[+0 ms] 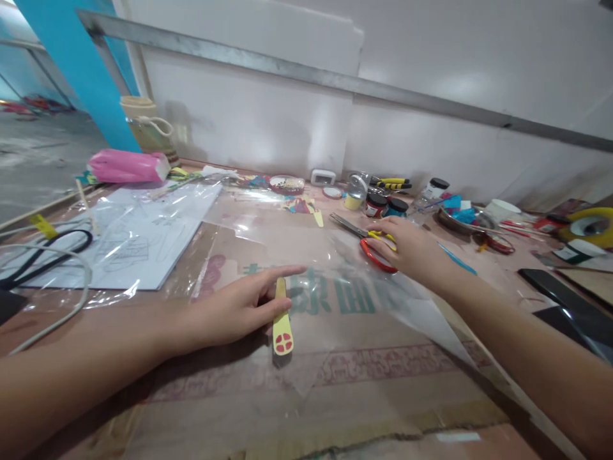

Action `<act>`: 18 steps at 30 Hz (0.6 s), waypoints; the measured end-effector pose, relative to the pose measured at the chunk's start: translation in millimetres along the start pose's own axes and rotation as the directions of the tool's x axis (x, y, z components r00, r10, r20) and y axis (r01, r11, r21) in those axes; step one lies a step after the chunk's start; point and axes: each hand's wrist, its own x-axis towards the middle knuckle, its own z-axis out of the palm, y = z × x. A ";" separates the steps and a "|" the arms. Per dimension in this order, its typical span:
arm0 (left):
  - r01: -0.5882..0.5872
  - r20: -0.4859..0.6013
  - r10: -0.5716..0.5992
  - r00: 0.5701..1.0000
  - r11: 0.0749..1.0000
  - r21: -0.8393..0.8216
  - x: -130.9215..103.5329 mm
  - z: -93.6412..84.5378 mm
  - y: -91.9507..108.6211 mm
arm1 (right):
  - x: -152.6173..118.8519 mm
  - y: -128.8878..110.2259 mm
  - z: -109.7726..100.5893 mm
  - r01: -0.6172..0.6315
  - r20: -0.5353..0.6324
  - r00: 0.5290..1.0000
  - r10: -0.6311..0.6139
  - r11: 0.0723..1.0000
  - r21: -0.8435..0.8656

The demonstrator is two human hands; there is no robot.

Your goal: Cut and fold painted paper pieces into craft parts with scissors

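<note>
My left hand (239,305), resting low over the plastic-covered table, pinches a narrow yellow strip (282,324) between thumb and fingers, with the index finger stretched out to the right. The strip has a rounded near end with a red segmented pattern. Farther forward and to the right, my right hand (412,248) has its fingers on the handles of a pair of scissors (378,257) with red and yellow grips. The scissor blades point left and away from me. Just beyond them lie yellow, red and blue cut scraps (302,207).
Sheets with pencil drawings (167,255) lie under clear plastic at left, near cables (89,281) and a pink tissue pack (128,166). Small paint jars (376,205) stand along the back. At right are a bowl (460,225), yellow tape roll (589,225) and black phone (565,297).
</note>
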 end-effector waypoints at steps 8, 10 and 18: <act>0.028 -0.006 -0.030 1.000 0.981 -0.192 -2.0 6.9 1.8 | -44.3 -129.3 -10.2 0.719 -0.090 0.682 -0.726 0.643 0.266; 0.047 -0.002 -0.049 0.999 0.970 -0.238 -2.1 8.0 2.6 | -47.5 -132.7 0.4 0.736 -0.100 0.672 -0.734 0.646 0.203; 0.247 0.185 -0.170 0.968 0.784 -0.569 -4.4 16.2 5.7 | -42.6 -125.0 4.7 0.775 -0.384 0.625 -0.679 0.601 0.198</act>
